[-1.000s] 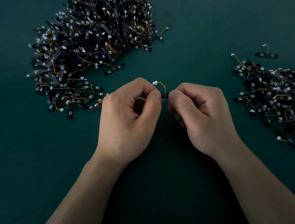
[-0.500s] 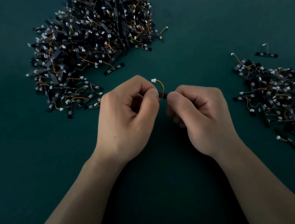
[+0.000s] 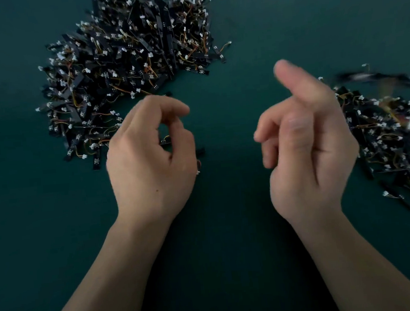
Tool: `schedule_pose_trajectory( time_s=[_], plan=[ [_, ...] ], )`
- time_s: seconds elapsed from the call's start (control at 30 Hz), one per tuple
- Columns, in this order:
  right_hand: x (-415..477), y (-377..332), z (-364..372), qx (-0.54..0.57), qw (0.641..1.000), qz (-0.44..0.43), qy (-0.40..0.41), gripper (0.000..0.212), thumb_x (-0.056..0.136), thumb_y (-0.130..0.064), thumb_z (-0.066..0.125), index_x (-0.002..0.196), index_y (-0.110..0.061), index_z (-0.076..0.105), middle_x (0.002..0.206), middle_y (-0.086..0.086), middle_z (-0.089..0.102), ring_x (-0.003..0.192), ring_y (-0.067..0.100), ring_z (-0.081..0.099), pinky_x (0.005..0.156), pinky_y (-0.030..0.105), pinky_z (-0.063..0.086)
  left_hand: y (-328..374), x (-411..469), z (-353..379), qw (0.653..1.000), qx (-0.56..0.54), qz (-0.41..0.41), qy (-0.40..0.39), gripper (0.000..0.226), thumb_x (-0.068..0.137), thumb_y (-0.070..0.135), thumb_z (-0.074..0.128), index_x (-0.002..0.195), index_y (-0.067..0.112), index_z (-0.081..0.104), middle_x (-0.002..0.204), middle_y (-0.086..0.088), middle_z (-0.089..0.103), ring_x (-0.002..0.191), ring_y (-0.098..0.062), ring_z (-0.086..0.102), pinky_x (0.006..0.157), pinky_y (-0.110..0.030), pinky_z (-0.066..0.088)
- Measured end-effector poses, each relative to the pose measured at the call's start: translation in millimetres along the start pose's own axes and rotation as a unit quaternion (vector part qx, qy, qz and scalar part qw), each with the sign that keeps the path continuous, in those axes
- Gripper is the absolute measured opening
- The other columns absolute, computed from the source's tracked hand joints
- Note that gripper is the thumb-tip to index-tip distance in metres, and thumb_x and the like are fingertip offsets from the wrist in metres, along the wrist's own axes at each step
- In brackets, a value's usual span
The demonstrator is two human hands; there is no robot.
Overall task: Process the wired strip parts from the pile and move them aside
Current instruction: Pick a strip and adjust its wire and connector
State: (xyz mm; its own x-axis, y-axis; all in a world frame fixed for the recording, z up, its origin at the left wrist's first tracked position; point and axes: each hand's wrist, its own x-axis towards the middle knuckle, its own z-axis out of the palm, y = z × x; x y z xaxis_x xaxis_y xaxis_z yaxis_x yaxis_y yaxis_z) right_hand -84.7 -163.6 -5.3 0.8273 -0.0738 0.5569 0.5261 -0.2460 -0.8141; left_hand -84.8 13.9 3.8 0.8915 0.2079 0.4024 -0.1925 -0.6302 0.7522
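One wired strip part (image 3: 374,77) is showing as a dark, smeared streak at the far right, just over the upper edge of the smaller pile (image 3: 389,140); whether it is touching that pile cannot be told through the blur. A second blurred patch, white and rectangular, is sitting further down the same heap near the frame edge. This smaller pile is lying to the right of the right hand (image 3: 306,152) and is running off the picture's edge. The large pile (image 3: 128,63) is spreading across the upper left: black strips, thin orange and yellow wires, small white connectors. Tiny white markings are showing on many strips, but they are too small to read.

The right hand is hovering with its palm turned inward, thumb pointing up and away, fingers loosely curled and holding nothing. The left hand (image 3: 148,164) is hanging over the near edge of the large pile, index finger and thumb bent into an open ring, the other fingers tucked under. A short dark piece (image 3: 200,152) and a white fleck are peeking out beside its thumb; whether the hand is gripping them cannot be told. Both forearms are reaching in from the bottom over the dark green table (image 3: 249,16).
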Motion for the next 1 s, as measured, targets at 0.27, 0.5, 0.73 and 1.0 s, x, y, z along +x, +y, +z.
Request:
schedule_pose_trajectory(
  time_s=[0.27, 0.5, 0.73, 1.0],
  plan=[
    [1, 4, 0, -0.118, 0.976, 0.106, -0.152, 0.019, 0.107, -0.019, 0.059, 0.116, -0.02, 0.076, 0.069, -0.007, 0.068, 0.061, 0.016, 0.065, 0.053, 0.034, 0.05, 2, -3, 5, 0.972, 0.196, -0.003, -0.132, 0.02, 0.086, 0.026, 0.056, 0.097, 0.027, 0.074, 0.104, 0.009, 0.062, 0.102, -0.024, 0.048, 0.092, -0.035, 0.031],
    [1, 5, 1, -0.109, 0.972, 0.152, -0.146, 0.018, 0.103, -0.021, 0.064, 0.118, -0.024, 0.074, 0.079, -0.01, 0.071, 0.064, 0.015, 0.067, 0.06, 0.037, 0.053, -1, -2, 4, 0.982, 0.153, 0.049, -0.103, 0.01, 0.097, 0.026, 0.073, 0.105, 0.031, 0.076, 0.097, 0.015, 0.068, 0.095, -0.019, 0.055, 0.088, -0.035, 0.023],
    [5, 0, -2, -0.041, 0.972, 0.167, -0.162, 0.048, 0.11, -0.039, 0.039, 0.082, -0.01, 0.065, 0.068, 0.0, 0.061, 0.057, 0.021, 0.056, 0.054, 0.043, 0.044, 5, -4, 5, 0.974, 0.015, 0.225, -0.01, 0.005, 0.096, 0.015, 0.08, 0.093, 0.011, 0.078, 0.095, 0.012, 0.068, 0.086, -0.021, 0.066, 0.078, -0.043, 0.054],
    [5, -3, 1, -0.042, 0.977, 0.165, -0.125, 0.047, 0.111, -0.04, 0.038, 0.069, -0.018, 0.04, 0.06, 0.009, 0.041, 0.052, 0.023, 0.036, 0.048, 0.04, 0.03, 10, -6, 6, 0.985, -0.071, 0.15, -0.051, 0.024, 0.098, 0.032, 0.076, 0.102, 0.009, 0.073, 0.092, 0.003, 0.069, 0.077, -0.011, 0.065, 0.069, -0.021, 0.052]
  ],
)
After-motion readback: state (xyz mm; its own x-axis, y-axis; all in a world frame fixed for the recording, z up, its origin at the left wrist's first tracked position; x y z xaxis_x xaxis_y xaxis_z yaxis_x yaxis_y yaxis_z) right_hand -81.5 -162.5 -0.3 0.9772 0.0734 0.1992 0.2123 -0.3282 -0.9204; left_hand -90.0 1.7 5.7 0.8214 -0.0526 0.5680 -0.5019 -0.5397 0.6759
